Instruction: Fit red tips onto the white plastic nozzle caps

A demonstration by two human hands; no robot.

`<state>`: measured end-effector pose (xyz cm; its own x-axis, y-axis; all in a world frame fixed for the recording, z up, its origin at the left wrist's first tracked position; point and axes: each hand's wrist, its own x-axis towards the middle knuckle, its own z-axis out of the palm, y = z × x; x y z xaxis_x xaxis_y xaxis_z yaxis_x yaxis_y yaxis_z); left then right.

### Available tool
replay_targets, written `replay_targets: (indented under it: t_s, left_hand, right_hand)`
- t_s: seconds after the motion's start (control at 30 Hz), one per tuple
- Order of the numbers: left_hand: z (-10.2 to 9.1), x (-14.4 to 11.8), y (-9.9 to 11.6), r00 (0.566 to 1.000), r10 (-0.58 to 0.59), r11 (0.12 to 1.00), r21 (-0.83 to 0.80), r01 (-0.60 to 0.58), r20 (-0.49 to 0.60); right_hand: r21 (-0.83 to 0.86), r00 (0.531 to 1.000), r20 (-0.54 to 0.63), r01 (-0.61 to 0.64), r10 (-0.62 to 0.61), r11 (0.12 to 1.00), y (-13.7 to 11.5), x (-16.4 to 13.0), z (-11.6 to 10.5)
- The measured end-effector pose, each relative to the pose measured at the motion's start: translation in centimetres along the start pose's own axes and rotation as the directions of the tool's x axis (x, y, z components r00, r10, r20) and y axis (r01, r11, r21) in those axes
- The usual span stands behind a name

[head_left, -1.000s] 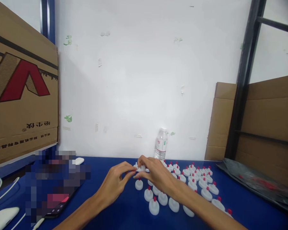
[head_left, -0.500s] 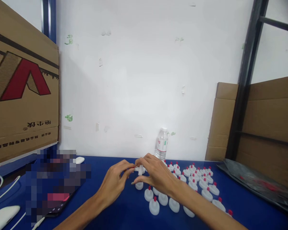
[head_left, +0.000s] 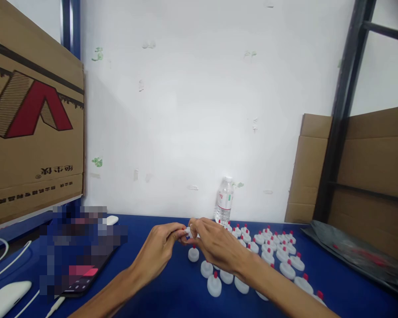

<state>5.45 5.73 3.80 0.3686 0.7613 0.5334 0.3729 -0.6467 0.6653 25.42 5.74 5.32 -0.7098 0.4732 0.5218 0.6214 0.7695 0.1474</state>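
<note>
My left hand (head_left: pixel 157 245) is closed in a pinch above the blue table. Half a second ago, a small red cap showed at its fingertips; now the fingers hide it. My right hand (head_left: pixel 215 243) is closed around a translucent white nozzle cap (head_left: pixel 188 231), mostly covered by the fingers. The fingertips of both hands meet at this piece. Just below them, a white nozzle cap with a red tip (head_left: pixel 193 254) stands on the table. Several more red-tipped nozzle caps (head_left: pixel 214 285) stand below and right of my right hand, some partly behind the forearm.
A clear water bottle (head_left: pixel 224 201) stands against the white wall. A phone (head_left: pixel 82 282), white cables and a white device (head_left: pixel 8 298) lie at left. A printed cardboard box (head_left: pixel 36 115) rises above them. At right lies a grey plastic bag (head_left: pixel 354 251), beside cardboard (head_left: pixel 308 168).
My hands have come closer together. The right fingers have curled in around the white nozzle cap, and the red cap at my left fingertips is now hidden. The view has shifted slightly.
</note>
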Motion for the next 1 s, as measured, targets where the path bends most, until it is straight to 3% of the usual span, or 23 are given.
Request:
replay_targets:
  t_s: [0.1, 0.23, 0.37, 0.43, 0.77, 1.0]
  left_hand:
    - [-0.1, 0.3, -0.3, 1.0, -0.005, 0.995, 0.095, 0.003, 0.017]
    - [0.1, 0.4, -0.7, 1.0, -0.011, 0.911, 0.411, 0.02, -0.025]
    - [0.5, -0.2, -1.5, 0.994, -0.109, 0.658, 0.751, 0.054, 0.024]
    - [0.7, -0.7, -2.1, 0.981, -0.183, 0.538, 0.842, 0.046, 0.063]
    - [1.6, -1.3, -3.6, 0.915, -0.224, 0.441, 0.872, -0.213, 0.337]
    - [1.2, -1.1, -3.9, 0.917, -0.206, 0.417, 0.878, -0.234, 0.343]
  right_hand:
    - [0.042, 1.0, 0.012, -0.011, 0.011, 0.999, 0.2, 0.2, 0.1]
    - [-0.024, 0.998, -0.012, -0.057, 0.056, 0.998, 0.9, 0.3, 0.3]
    - [-0.069, 0.988, -0.002, -0.157, 0.157, 0.985, 2.1, 0.0, 0.2]
    - [-0.059, 0.983, 0.013, -0.183, 0.184, 0.981, 2.7, -0.1, 0.1]
    - [-0.064, 0.967, 0.08, -0.239, 0.244, 0.969, 4.1, -1.1, 1.0]
    - [-0.054, 0.947, 0.168, -0.268, 0.274, 0.962, 4.6, -1.5, 1.8]
